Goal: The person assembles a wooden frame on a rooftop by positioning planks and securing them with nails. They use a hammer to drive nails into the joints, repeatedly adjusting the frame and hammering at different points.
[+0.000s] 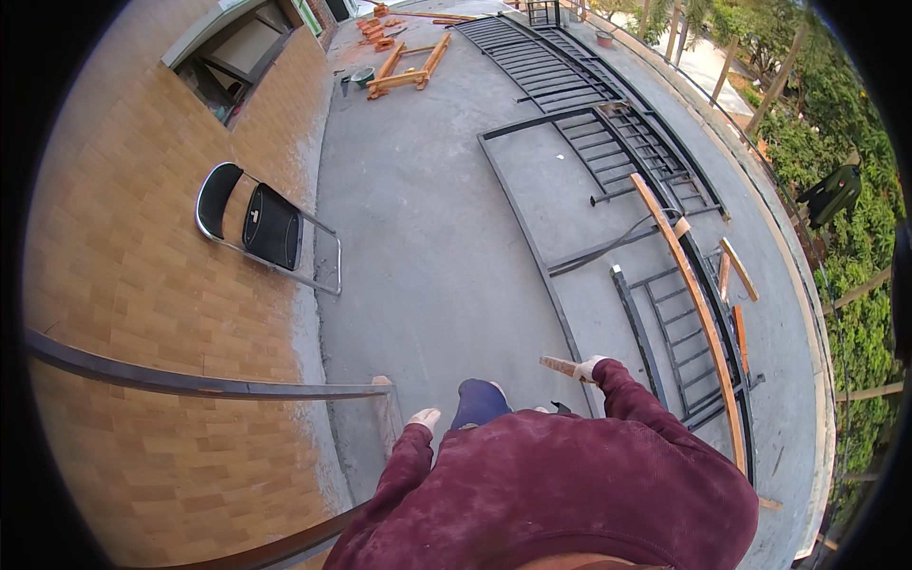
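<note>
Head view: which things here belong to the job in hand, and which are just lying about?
Job in hand, it seems:
short wooden piece, held in the right hand

Apparently just lying about, untouched:
long wooden plank
black folding chair
wooden frame
orange bricks

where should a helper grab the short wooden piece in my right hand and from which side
Best, probably, by its free end, coming from the left: the short wooden piece sticks out leftward from the right hand, which covers its other end. It looks narrow enough to close a hand around, though its thickness is hard to judge.
</note>
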{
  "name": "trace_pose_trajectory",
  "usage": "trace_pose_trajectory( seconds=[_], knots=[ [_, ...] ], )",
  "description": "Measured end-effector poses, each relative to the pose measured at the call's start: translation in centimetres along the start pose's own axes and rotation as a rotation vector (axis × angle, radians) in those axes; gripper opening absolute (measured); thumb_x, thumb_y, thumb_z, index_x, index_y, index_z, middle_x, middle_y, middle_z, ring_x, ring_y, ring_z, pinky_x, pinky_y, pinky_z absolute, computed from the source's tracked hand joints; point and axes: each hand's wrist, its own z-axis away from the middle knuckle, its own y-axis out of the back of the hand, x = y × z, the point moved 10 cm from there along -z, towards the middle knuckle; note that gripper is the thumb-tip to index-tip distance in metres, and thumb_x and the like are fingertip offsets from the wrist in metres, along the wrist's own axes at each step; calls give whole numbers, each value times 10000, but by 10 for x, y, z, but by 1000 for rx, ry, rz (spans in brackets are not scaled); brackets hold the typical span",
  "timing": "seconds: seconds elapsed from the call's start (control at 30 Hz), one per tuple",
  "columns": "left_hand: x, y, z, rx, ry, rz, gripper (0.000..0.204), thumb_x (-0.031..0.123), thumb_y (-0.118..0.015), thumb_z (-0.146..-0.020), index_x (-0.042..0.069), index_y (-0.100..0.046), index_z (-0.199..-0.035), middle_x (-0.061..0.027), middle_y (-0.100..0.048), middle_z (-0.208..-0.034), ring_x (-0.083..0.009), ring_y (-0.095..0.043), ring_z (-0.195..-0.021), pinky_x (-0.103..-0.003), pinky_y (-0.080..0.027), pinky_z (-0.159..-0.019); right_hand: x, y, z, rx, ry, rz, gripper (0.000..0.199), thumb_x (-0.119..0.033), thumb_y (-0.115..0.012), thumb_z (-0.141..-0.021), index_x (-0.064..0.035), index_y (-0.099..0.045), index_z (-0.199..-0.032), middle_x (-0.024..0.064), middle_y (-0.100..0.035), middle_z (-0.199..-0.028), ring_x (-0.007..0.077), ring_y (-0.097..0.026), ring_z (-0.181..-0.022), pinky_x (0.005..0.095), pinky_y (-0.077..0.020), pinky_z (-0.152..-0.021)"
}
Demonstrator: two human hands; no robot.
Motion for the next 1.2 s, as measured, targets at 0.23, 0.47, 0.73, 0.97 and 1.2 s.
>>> trace_pose_trajectory(
  seconds=[0.23, 0.47, 0.73, 0.97, 1.2],
  knots=[
    [9, 21, -118, -301, 208, -377, 575, 496, -509, -981, 93, -645, -1369, -154, -634, -1411, -336, -577, -1324, -434, -446, -1087, -17, 43, -81, -80, -133, -450, 309, -360, -742, -859, -51, -722, -848, 117, -655, -708, 242, -610, -503, 432, -492, -489],
    [81, 155, -299, -213, 287, -580, 578, 468, -505, -949, 90, -647, -1363, -165, -602, -1440, -340, -546, -1360, -457, -424, -1125, -72, 122, -105, 94, -114, -411, 367, -317, -705, -872, -21, -763, -1079, 134, -763, -1001, 255, -717, -950, 400, -542, -873],
    [337, 260, -497, 69, -62, 71, 444, 392, -663, -969, 65, -716, -1264, -98, -732, -1239, -211, -656, -1169, -359, -490, -1024, -170, 186, -174, 70, -174, -1679, 316, -333, -590, -900, -84, -655, -1084, 106, -662, -698, 265, -569, -449, 374, -433, -364],
    [452, 271, -614, -203, 109, 274, 469, 424, -644, -977, 100, -676, -1315, -79, -713, -1253, -207, -654, -1143, -365, -492, -997, -453, 461, -236, -223, 192, -1651, 470, -422, -565, -931, -83, -575, -1258, 136, -630, -732, 182, -546, -469, 280, -401, -379],
    [692, 370, -707, -147, 92, 1000, 650, 508, -569, -1014, 165, -411, -1542, -155, -583, -1443, -291, -600, -1253, -451, -493, -1025, -668, 650, -270, -689, 555, -1761, 661, -542, -541, -952, -41, -500, -1381, 216, -611, -899, 159, -489, -527, 261, -362, -391]
  ],
)
